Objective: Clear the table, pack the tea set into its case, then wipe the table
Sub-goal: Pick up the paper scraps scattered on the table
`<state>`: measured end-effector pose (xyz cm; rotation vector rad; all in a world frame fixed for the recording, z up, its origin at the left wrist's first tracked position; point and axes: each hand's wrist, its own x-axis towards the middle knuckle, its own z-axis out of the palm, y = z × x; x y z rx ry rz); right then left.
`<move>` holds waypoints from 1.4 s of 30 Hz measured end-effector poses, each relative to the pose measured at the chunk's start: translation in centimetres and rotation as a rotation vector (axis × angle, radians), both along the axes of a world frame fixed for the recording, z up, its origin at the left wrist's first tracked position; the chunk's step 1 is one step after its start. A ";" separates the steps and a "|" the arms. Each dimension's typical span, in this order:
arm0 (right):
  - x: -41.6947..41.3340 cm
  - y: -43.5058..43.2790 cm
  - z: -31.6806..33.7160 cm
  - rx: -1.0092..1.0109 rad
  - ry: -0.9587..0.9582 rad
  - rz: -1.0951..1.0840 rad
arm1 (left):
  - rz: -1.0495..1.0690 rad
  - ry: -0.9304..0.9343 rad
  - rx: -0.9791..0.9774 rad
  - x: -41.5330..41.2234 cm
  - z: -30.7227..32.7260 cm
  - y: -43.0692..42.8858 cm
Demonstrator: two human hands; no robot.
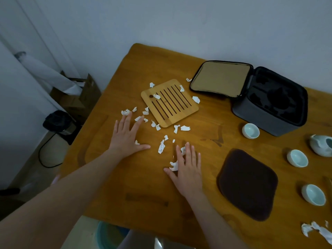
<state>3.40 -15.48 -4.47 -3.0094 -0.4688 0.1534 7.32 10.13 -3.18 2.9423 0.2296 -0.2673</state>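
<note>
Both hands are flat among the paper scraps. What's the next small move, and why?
Probably sweep the left hand and right hand together, bunching the paper scraps into one pile. They lie loose between the open palms, and the case is still empty.

A room in a private home: a wooden table stands against a plain pale wall in dim light. On its right half sit a small tea set, with celadon cups and a pitcher, and an open padded case. At the left of the frame, on the floor, are cardboard boxes, a black bin and a trailing power cord. A door frame runs through the upper left corner.
</note>
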 end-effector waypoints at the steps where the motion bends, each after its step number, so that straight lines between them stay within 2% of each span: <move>1: 0.5 0.3 -0.2 -0.004 -0.014 0.000 | 0.024 -0.005 -0.003 0.6 -0.1 0.5; 5: 2.6 1.6 -0.5 -0.002 -0.028 0.024 | 0.113 -0.004 -0.040 2.5 -0.9 2.1; 9: 4.4 3.1 -0.9 0.022 -0.020 -0.001 | 0.096 0.001 -0.113 4.3 -1.6 2.7; 15: 7.8 4.9 -0.8 0.046 -0.024 -0.092 | -0.129 -0.035 -0.159 7.2 -1.9 2.9; 19: 7.9 5.7 -0.8 0.078 0.020 -0.071 | -0.271 -0.124 -0.152 6.2 -2.5 1.9; 25: 5.3 8.7 -1.0 0.155 0.033 -0.027 | -0.346 -0.263 -0.286 4.0 -3.3 0.0; 29: 4.7 9.0 -1.4 0.246 -0.023 -0.024 | -0.410 -0.260 -0.346 3.3 -3.3 -0.5; 32: 4.7 8.6 -1.5 0.371 -0.046 0.057 | -0.380 -0.264 -0.382 2.5 -3.3 -0.9; 37: 4.8 8.4 -1.4 0.475 -0.095 0.124 | -0.386 -0.295 -0.354 2.2 -3.2 -1.3; 42: 4.4 8.5 -1.6 0.405 -0.108 0.041 | -0.431 -0.338 -0.294 2.1 -3.2 -1.3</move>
